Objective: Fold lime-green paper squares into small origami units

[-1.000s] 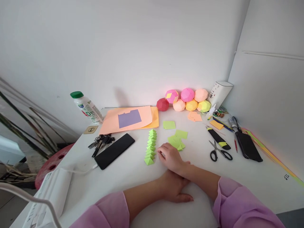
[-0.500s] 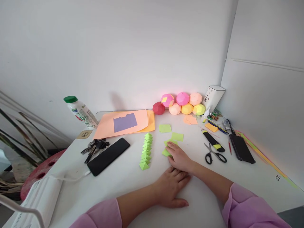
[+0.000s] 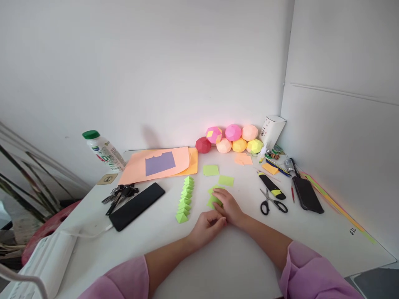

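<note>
Green squares (image 3: 213, 202) lie in a loose pile on the bench (image 3: 249, 257), partly under the right hand (image 3: 229, 206). Its fingers bend over the pile and touch the paper; whether its grip pinches a square, I cannot tell. Just beside it, the left hand (image 3: 207, 226) has its fingers curled inward, close to the right hand's thumb; I cannot tell whether anything is inside that grip. Beyond the pile, 2 more squares (image 3: 211, 170) lie flat and apart from each other. To the left of the pile stretches a row of folded green pieces (image 3: 184, 203). To the right are open scissors (image 3: 268, 197) and a black-and-yellow cutter (image 3: 270, 185). Against the wall, 7 faceted paper balls (image 3: 233, 133) sit stacked, 3 above 4.
</note>
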`<state>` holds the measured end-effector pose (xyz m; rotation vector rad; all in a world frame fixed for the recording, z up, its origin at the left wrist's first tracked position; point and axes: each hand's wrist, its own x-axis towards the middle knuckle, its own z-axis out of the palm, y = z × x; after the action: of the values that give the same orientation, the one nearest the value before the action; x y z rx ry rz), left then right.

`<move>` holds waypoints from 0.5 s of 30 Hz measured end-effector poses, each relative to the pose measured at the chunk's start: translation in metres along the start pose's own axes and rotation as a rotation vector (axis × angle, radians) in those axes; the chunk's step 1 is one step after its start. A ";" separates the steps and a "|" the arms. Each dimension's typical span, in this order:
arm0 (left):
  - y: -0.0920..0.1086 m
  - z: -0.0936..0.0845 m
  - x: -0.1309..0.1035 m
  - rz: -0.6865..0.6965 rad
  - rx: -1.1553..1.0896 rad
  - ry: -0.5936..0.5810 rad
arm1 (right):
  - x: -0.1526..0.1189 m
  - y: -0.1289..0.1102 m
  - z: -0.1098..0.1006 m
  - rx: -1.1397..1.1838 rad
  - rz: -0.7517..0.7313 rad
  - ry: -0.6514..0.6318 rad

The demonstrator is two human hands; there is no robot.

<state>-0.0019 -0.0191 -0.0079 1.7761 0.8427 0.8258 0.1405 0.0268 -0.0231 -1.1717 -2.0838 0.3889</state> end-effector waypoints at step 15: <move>-0.005 0.003 0.001 0.163 0.116 -0.068 | 0.003 -0.003 -0.004 -0.128 0.070 0.033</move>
<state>0.0001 -0.0185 -0.0134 1.9841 0.7209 0.8297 0.1406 0.0274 -0.0179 -1.3199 -2.0691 0.2697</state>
